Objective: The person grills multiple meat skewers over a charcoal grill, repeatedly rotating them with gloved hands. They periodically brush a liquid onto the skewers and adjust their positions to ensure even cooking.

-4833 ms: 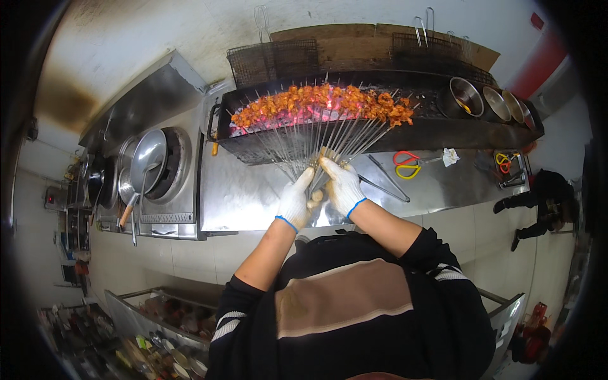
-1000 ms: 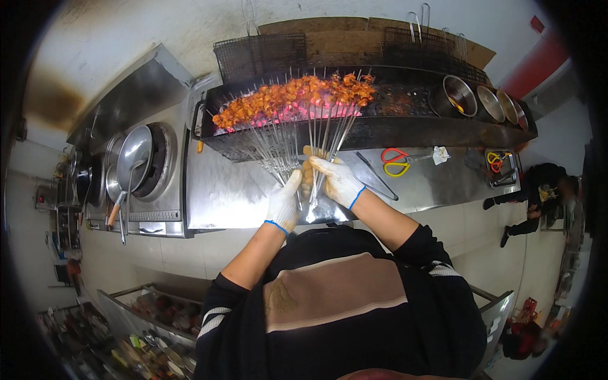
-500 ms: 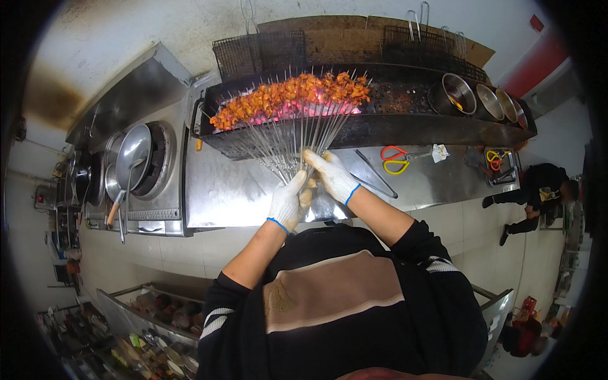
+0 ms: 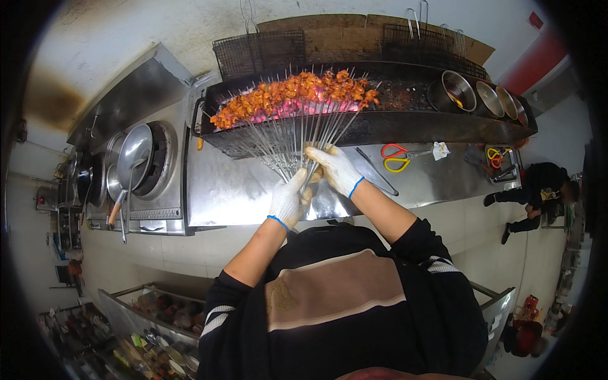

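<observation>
Many metal skewers [image 4: 282, 145] fan out over a long black charcoal grill [image 4: 405, 130], their orange-red meat pieces [image 4: 297, 92] lying in a row above glowing coals [image 4: 272, 115]. The skewers' near ends converge between my two hands. My left hand [image 4: 289, 198], in a white knit glove with a blue cuff, is closed around the lower ends of the bunch. Just above and to its right, my right hand [image 4: 334, 170], gloved alike, grips the skewers on the right side of the fan. Its fingertips are partly hidden behind them.
Scissors with red and yellow handles [image 4: 396, 158] and black tongs [image 4: 378, 172] lie on the steel counter [image 4: 218, 190]. Metal pots [image 4: 458, 92] stand on the grill's right end. Left is a stove with a wok [image 4: 135, 155]. A person [image 4: 538, 196] is far right.
My right hand has shifted slightly right. The skewers it holds have spread a little, and the rightmost meat has moved a bit to the right. My left hand stays nearly still.
</observation>
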`<state>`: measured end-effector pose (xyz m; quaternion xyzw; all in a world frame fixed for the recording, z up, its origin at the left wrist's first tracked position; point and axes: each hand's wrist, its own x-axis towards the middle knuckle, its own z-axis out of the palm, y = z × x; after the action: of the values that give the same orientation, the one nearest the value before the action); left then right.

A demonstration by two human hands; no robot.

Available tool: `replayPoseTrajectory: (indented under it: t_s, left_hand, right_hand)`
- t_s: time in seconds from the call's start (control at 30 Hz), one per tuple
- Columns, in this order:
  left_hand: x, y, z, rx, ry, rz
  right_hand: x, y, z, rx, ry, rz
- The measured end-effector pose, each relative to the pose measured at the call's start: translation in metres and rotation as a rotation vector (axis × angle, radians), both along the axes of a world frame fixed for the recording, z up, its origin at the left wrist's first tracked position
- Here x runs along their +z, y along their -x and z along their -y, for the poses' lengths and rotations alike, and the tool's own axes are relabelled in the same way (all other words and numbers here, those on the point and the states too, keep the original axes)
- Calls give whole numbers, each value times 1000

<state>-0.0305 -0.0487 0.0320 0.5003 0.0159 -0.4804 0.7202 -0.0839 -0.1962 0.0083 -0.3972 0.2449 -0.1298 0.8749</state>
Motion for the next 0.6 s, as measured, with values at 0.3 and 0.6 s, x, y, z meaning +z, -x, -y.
replayPoseTrajectory:
  t_s: [0.3, 0.6]
  left_hand:
    - [-4, 2, -5, 28, -21, -3]
    - [-7, -5, -15, -43, 67, -114]
  right_hand:
    - [-5, 8, -4, -20, 80, -72]
    - [-4, -1, -11, 57, -230, 51]
